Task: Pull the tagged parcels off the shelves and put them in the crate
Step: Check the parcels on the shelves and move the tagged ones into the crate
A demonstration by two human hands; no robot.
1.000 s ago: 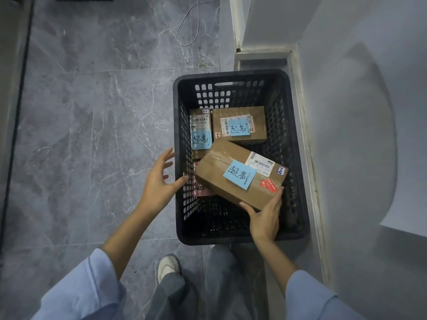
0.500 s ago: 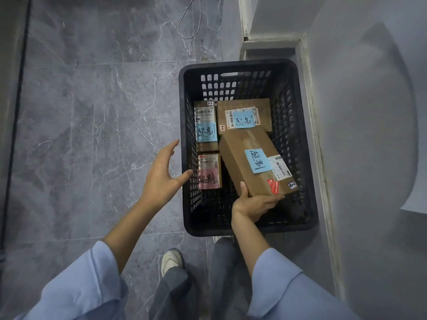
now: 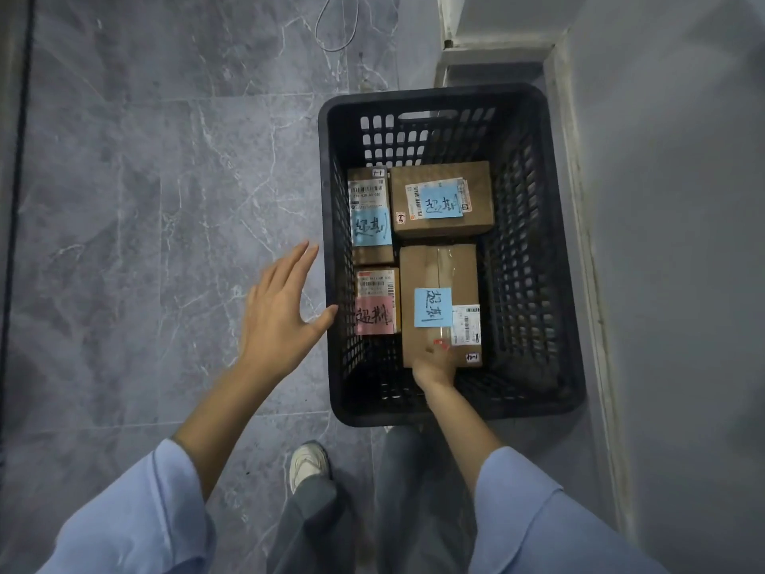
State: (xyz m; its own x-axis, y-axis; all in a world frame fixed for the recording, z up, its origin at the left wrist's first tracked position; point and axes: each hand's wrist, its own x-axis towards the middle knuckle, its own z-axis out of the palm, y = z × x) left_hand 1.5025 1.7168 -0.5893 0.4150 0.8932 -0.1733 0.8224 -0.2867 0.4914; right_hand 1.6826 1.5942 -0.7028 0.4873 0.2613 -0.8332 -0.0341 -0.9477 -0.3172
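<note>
A black slotted crate stands on the floor against the wall. Inside, a long brown parcel with a blue note lies flat at the right of centre. My right hand, blurred, is closed on its near end. Three other tagged parcels lie around it: a box with a blue note at the back, a narrow one with a blue note at the back left, and one with a pink note at the front left. My left hand is spread open outside the crate, thumb at its left wall.
Grey marble floor tiles stretch to the left of the crate. A white wall and baseboard run close along its right side. A thin cable loops on the floor beyond it. My shoe is just in front of the crate.
The long parcel has gone down from a tilted hold above the crate to lying flat inside, turned lengthwise. My right hand went down with it; my left hand stayed beside the crate wall.
</note>
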